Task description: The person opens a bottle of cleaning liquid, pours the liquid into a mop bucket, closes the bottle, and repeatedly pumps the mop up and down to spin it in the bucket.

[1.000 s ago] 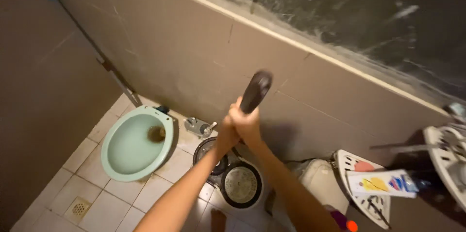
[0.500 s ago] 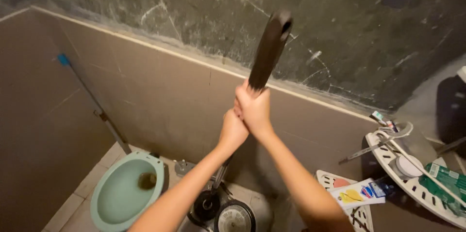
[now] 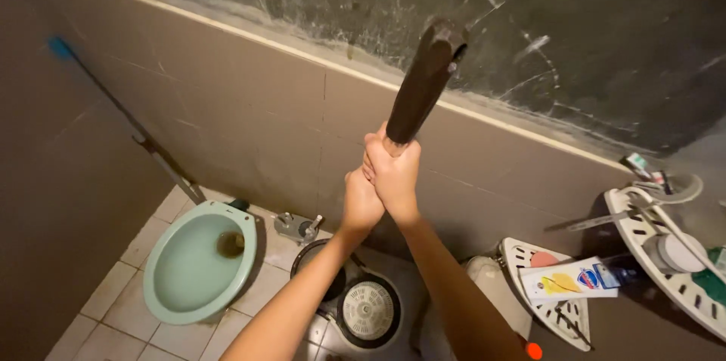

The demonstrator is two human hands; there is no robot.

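Note:
Both of my hands grip one long dark brush (image 3: 423, 85) and hold it up against the wall. My right hand (image 3: 393, 173) wraps the handle just below the dark head, and my left hand (image 3: 360, 201) clasps right beside and under it. The brush head presses on the stained dark upper wall (image 3: 575, 43), just above the pale ledge that tops the brown tiles (image 3: 249, 104). The lower part of the handle is hidden behind my hands and forearms.
A light green squat toilet (image 3: 193, 266) sits on the tiled floor at lower left. A blue-tipped pole (image 3: 125, 115) leans in the corner. Round dark containers (image 3: 369, 308) stand below my arms. White corner shelves (image 3: 556, 308) with tubes and bottles hang at right.
The view has tilted down slightly and shows more floor. My hands have dropped a little with the brush, whose head now rests near the ledge line rather than higher on the dark wall.

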